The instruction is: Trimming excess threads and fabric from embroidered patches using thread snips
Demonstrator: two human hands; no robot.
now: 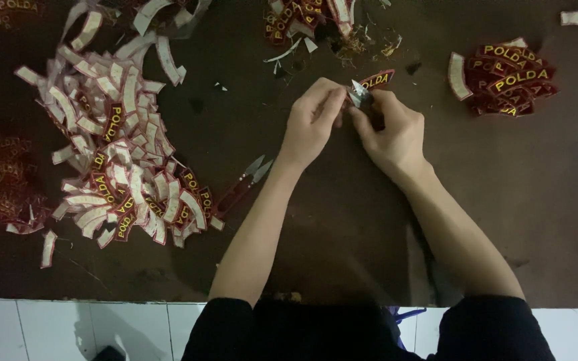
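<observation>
Patch (377,79), curved, dark red with yellow lettering: pinched between both hands near the middle of the tabletop (342,220), toward its far edge. Left hand (312,120): fingertips closed on the patch's left end. Right hand (393,130): clenched around small thread snips (359,93), blades at the patch. Spare snips (242,184): lying just left of the left wrist. Large patch heap (118,154): left side. Small neat stack (506,80): far right corner.
</observation>
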